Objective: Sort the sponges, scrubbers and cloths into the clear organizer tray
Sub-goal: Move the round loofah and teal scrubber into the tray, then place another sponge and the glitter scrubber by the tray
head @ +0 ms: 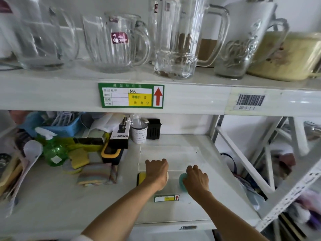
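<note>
At the far left of the lower shelf (52, 197) lies a heap of goods: a blue basket (64, 126), a green spray bottle (53, 150), yellow sponges (79, 158) and a stack of pastel cloths (97, 174), with a black-and-white spray bottle box (120, 132) and a white perforated cup (139, 133) behind them. Just right of the cloths, a yellow sponge with a dark edge (141, 178) lies on the shelf, and the left hand (156, 171) is curled over it, knuckles up, at the near left corner of the clear organizer tray (171, 153). The tray sits toward the middle of the shelf and looks bare inside. At its near edge the right hand (196, 180) is closed round a teal round scrubber (182, 181), which shows at the left of the fingers. Both forearms reach in from below. On the shelf above stand glass pitchers (112, 44) and mugs (178, 40), with a green price label (131, 95) on its front edge.
</note>
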The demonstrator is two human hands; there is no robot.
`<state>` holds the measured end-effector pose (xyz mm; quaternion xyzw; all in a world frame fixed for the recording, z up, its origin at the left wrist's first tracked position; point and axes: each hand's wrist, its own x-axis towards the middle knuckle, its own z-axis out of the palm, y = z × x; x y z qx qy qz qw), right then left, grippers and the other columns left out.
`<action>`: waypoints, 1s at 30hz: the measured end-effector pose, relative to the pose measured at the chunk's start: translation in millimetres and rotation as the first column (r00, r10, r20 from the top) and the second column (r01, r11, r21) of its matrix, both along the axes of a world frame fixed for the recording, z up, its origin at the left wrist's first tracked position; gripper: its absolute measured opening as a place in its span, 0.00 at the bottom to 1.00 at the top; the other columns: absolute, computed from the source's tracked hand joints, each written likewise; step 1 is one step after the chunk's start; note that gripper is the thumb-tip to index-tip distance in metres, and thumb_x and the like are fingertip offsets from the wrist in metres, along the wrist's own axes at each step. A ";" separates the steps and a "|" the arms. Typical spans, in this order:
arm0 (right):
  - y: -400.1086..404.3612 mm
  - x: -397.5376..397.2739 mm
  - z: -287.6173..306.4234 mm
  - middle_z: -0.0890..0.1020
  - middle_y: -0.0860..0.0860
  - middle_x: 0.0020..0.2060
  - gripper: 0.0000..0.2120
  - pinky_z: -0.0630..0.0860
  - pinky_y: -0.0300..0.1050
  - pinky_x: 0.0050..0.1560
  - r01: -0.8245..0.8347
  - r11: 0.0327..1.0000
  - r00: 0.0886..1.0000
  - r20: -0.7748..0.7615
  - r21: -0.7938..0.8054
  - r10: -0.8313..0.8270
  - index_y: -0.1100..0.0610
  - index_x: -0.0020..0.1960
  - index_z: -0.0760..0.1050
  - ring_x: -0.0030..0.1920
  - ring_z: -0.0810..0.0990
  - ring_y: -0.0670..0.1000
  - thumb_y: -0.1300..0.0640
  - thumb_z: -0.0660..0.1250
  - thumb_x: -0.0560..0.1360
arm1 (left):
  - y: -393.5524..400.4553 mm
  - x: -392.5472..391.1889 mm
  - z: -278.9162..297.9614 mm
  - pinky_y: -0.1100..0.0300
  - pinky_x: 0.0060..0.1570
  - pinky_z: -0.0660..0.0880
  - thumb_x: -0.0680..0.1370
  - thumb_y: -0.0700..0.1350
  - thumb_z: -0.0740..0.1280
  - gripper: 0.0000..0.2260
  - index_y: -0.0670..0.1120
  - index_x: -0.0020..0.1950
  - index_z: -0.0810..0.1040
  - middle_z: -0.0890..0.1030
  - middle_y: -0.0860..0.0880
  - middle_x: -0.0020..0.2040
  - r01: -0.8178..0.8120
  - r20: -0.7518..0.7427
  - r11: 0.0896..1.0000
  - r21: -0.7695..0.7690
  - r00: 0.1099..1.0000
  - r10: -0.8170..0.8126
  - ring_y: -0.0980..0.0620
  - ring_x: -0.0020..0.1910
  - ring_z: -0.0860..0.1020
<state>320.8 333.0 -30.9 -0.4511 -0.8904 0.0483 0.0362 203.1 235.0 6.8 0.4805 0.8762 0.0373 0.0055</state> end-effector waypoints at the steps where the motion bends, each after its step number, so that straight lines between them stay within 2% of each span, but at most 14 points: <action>1: 0.8 -0.3 -0.7 0.76 0.54 0.58 0.15 0.71 0.49 0.57 0.003 1.000 1.000 0.007 0.008 -0.003 0.56 0.63 0.69 0.58 0.78 0.57 0.55 0.57 0.77 | -0.1 -0.2 -1.0 0.48 0.57 0.67 0.73 0.33 0.62 0.12 0.41 0.55 0.72 0.83 0.41 0.51 0.001 -0.019 1.000 -0.015 1.000 -0.001 0.39 0.52 0.79; 6: 3.3 -1.2 -0.7 0.77 0.52 0.56 0.14 0.69 0.49 0.57 0.027 0.997 0.996 0.087 0.070 -0.033 0.55 0.61 0.69 0.57 0.78 0.55 0.55 0.57 0.77 | 2.7 -2.9 -5.4 0.49 0.59 0.66 0.72 0.37 0.68 0.14 0.43 0.57 0.75 0.80 0.44 0.55 -0.007 -0.122 0.995 -0.103 0.992 -0.005 0.43 0.57 0.76; 9: 5.2 -1.6 1.8 0.76 0.52 0.57 0.14 0.67 0.50 0.59 0.031 0.992 0.986 0.157 0.122 -0.050 0.53 0.61 0.71 0.58 0.76 0.54 0.52 0.58 0.77 | 2.7 -5.2 -10.8 0.49 0.60 0.66 0.73 0.40 0.68 0.12 0.44 0.57 0.77 0.77 0.44 0.57 -0.007 -0.124 0.993 -0.114 0.992 -0.008 0.43 0.59 0.74; 12: 6.0 -5.0 7.0 0.75 0.52 0.58 0.17 0.66 0.50 0.59 0.032 0.985 0.990 0.133 0.169 -0.055 0.53 0.61 0.71 0.59 0.76 0.54 0.45 0.60 0.77 | -1.1 -9.1 -13.7 0.48 0.59 0.67 0.76 0.41 0.64 0.09 0.42 0.55 0.77 0.77 0.43 0.57 0.015 -0.067 1.000 -0.022 0.998 -0.017 0.42 0.58 0.73; 15: 2.6 -16.4 17.8 0.76 0.52 0.55 0.16 0.68 0.50 0.55 0.016 0.977 0.999 0.040 0.212 -0.025 0.54 0.60 0.71 0.56 0.77 0.54 0.45 0.60 0.77 | -8.2 -17.9 -10.1 0.48 0.55 0.67 0.78 0.45 0.61 0.09 0.43 0.54 0.76 0.77 0.43 0.56 0.027 0.006 0.989 0.147 1.000 -0.028 0.42 0.57 0.74; 20: -20.2 -60.8 44.5 0.79 0.52 0.52 0.12 0.69 0.52 0.53 -0.091 0.968 0.982 -0.141 0.234 0.127 0.53 0.55 0.75 0.53 0.79 0.56 0.48 0.60 0.77 | -31.5 -47.9 -2.7 0.53 0.48 0.72 0.77 0.45 0.61 0.07 0.47 0.49 0.78 0.79 0.47 0.51 -0.084 0.094 0.913 0.400 0.994 0.051 0.45 0.51 0.78; 24: -54.8 -108.0 60.4 0.80 0.53 0.51 0.11 0.69 0.52 0.53 -0.211 0.943 0.934 -0.231 0.257 0.272 0.54 0.54 0.76 0.53 0.80 0.57 0.50 0.61 0.77 | -67.1 -83.3 -2.4 0.52 0.45 0.77 0.76 0.44 0.61 0.06 0.47 0.46 0.78 0.80 0.48 0.48 -0.200 0.178 0.872 0.447 0.975 0.132 0.48 0.48 0.80; 30: -114.0 -168.1 52.9 0.78 0.53 0.55 0.12 0.69 0.51 0.55 -0.410 0.889 0.875 -0.189 0.203 0.446 0.53 0.58 0.74 0.56 0.78 0.56 0.50 0.60 0.77 | -140.6 -137.0 -15.0 0.55 0.43 0.75 0.79 0.46 0.58 0.10 0.48 0.49 0.79 0.83 0.46 0.50 -0.338 0.210 0.846 0.412 0.939 0.273 0.47 0.48 0.81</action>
